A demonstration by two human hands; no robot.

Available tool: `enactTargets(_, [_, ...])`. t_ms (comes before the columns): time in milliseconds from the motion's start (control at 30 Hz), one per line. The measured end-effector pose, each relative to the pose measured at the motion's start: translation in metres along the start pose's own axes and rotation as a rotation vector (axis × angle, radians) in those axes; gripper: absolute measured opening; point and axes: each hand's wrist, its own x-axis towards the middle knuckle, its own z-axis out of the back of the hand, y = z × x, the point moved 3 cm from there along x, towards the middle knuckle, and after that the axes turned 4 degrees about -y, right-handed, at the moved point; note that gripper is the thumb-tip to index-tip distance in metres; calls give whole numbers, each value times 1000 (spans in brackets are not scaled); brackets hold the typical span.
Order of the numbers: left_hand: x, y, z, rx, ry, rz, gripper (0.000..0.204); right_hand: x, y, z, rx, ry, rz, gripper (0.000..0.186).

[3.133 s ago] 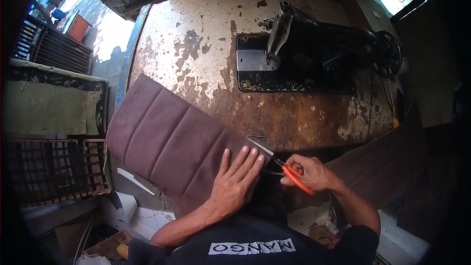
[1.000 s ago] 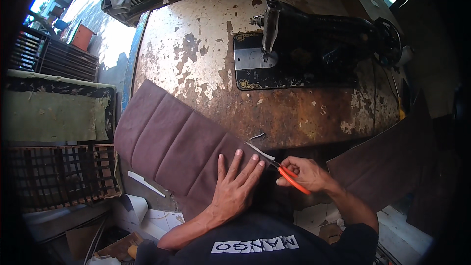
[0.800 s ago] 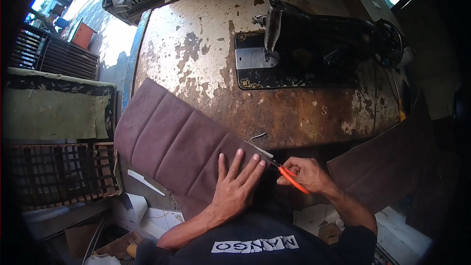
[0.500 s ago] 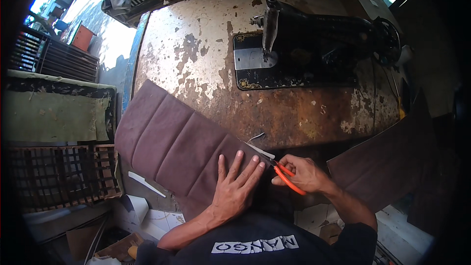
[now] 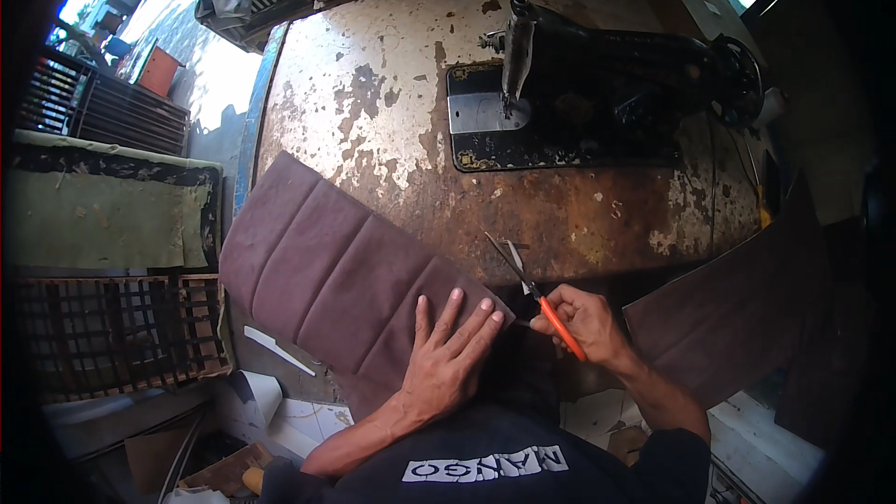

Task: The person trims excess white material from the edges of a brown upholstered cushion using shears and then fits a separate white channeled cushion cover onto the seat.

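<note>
Spread flat, my left hand point(image 5: 446, 355) presses on a brown-maroon stitched panel point(image 5: 327, 247), which lies slantwise over the table's near edge. The panel has several parallel seams across it. My right hand point(image 5: 590, 325) is closed around orange-handled scissors point(image 5: 563, 329), just right of the panel's corner. Their blades point up and left over the tabletop, apart from the panel's edge. A thin pale strip point(image 5: 516, 259) is beside the blades; whether they touch it I cannot tell.
A black sewing machine point(image 5: 607, 56) stands at the back right of the worn table point(image 5: 373, 149). Another brown panel point(image 5: 728, 308) hangs at the right. A webbed frame point(image 5: 121, 336) and a greenish padded piece point(image 5: 112, 219) are at the left, with a white offcut point(image 5: 280, 351) nearby.
The scissors have come away from the panel's edge and turned to point farther upward. The pale strip is now off the edge, beside the blades. My left hand has stayed in place.
</note>
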Motion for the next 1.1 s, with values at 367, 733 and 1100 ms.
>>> enactTargets(367, [7,4,39,-204,-308,-8,54,-17,21,43,-216,-345,129,39])
enactTargets(733, [5,19,127,-101,-847,-50,47,-31,45,68,-651,-693,394,41])
enactTargets(1100, [225,15,257,-194,-1348,-128,38,-25,58,84,-654,-658,457,41])
